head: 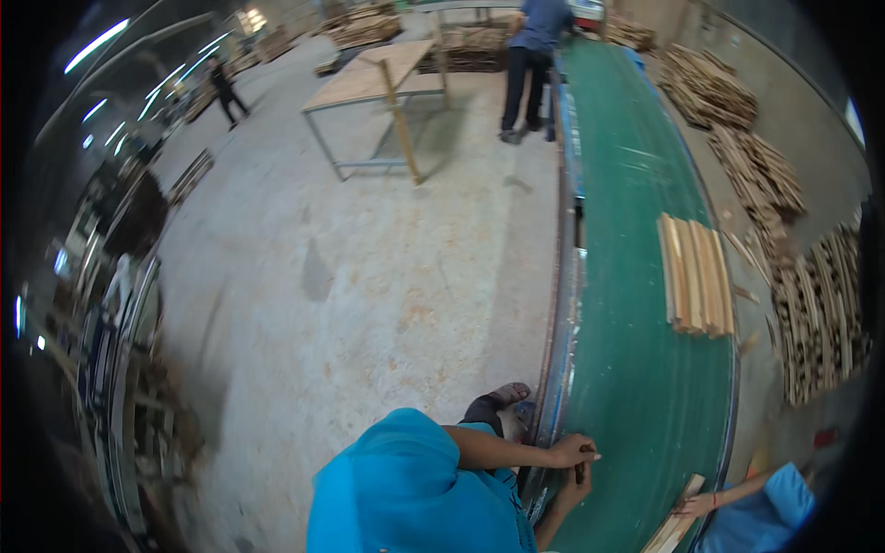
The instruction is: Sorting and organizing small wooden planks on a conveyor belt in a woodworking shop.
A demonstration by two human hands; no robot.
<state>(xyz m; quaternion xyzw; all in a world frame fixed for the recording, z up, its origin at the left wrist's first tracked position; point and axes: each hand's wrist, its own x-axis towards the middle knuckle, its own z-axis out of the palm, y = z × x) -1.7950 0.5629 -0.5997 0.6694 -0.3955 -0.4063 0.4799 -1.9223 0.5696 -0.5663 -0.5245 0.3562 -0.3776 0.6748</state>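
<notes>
My left hand (575, 451) is over the near edge of a green conveyor belt (622, 387), its arm reaching across from the blue-sleeved shoulder. Just beneath it is my right hand (575, 486), and the two are close together, seemingly touching. A small dark patch shows between the fingers; whether it is an object or shadow, I cannot tell. Farther along the belt, by its opposite edge, a row of several wooden strips (697, 276) lies side by side. Across from me a co-worker's hand (693, 506) rests on pale wooden strips (669, 533) on the belt.
Stacks of wood (709, 86) and bundled strips (823, 311) line the wall beyond the belt. Another person (536, 62) stands at the belt's far end. A wood-topped table (377, 72) with metal legs stands on the concrete floor (359, 276). Machinery (117, 387) occupies the left side.
</notes>
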